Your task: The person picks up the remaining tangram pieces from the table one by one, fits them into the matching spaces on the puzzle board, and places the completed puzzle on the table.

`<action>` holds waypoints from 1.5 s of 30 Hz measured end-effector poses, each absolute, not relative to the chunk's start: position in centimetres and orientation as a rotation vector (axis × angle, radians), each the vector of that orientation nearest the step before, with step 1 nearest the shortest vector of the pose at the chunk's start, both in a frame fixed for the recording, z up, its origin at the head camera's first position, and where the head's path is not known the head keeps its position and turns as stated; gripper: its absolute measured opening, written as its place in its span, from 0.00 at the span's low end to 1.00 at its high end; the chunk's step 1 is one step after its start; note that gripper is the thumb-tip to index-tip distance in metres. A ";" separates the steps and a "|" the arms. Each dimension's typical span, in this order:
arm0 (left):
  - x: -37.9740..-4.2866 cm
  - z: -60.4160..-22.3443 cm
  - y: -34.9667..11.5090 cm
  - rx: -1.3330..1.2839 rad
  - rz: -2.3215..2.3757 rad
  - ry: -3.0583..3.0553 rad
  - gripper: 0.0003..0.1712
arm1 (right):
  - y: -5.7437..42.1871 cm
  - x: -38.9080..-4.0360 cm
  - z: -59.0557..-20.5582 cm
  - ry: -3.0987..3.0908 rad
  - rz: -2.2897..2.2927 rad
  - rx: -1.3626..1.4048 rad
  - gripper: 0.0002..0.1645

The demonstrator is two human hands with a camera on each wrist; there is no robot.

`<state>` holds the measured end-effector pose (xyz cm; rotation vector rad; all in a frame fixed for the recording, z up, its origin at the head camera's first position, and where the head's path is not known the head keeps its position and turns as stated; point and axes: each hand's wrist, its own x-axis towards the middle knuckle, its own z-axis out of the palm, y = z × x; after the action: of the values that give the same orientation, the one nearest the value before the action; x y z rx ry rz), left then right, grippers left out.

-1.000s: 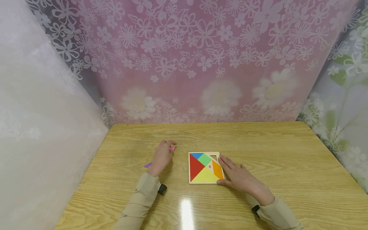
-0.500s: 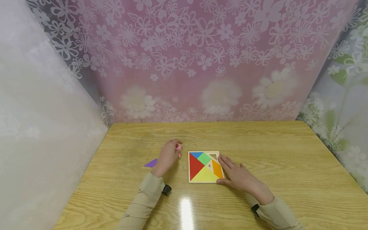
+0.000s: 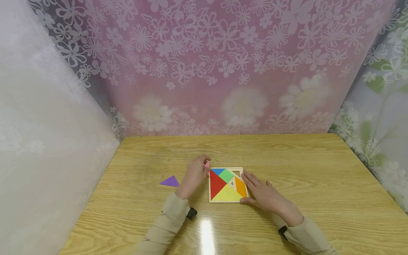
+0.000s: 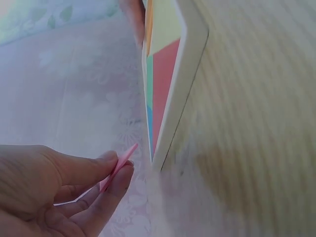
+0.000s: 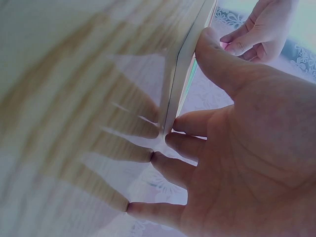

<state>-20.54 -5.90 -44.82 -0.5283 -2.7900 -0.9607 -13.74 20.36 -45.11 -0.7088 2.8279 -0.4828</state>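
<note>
My left hand point(image 3: 193, 177) pinches a small pink tangram piece point(image 4: 118, 169) between thumb and fingertips. In the left wrist view that piece appears nearly edge-on, beside the near corner of the tangram tray point(image 3: 224, 202). Red point(image 3: 217, 185), yellow point(image 3: 227, 194), orange point(image 3: 241, 187), green point(image 3: 227, 175) and blue point(image 3: 218, 171) pieces lie in the pale wooden tray. Two bare recesses show at its upper right and right of centre, each with a small cut-out. With fingers spread, my right hand point(image 3: 268, 196) rests along the tray's right edge, thumb at the lower right corner.
A purple tangram triangle point(image 3: 170, 181) lies on the wooden table point(image 3: 302, 159), just left of my left wrist. Floral curtains point(image 3: 223, 88) hang behind the table and at both sides. Each wrist wears a small black camera.
My left hand has moved right with the pink piece, from the table to the tray's upper left corner. The purple triangle has come into fuller view. My right hand has stayed put.
</note>
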 end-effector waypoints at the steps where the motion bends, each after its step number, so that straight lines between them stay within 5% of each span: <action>1: -20.5 -44.9 -5.7 -0.536 -0.964 -2.791 0.16 | 20.4 -13.8 -45.1 2.826 -0.482 -0.707 0.53; 45: -18.5 -45.7 0.7 -0.801 -1.013 -2.895 0.19 | 20.5 -13.9 -45.4 2.842 -0.470 -0.735 0.53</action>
<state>-18.47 0.71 -45.72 -0.8005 -2.8954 -1.0132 -13.88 20.47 -45.35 -0.7345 2.8420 -0.4698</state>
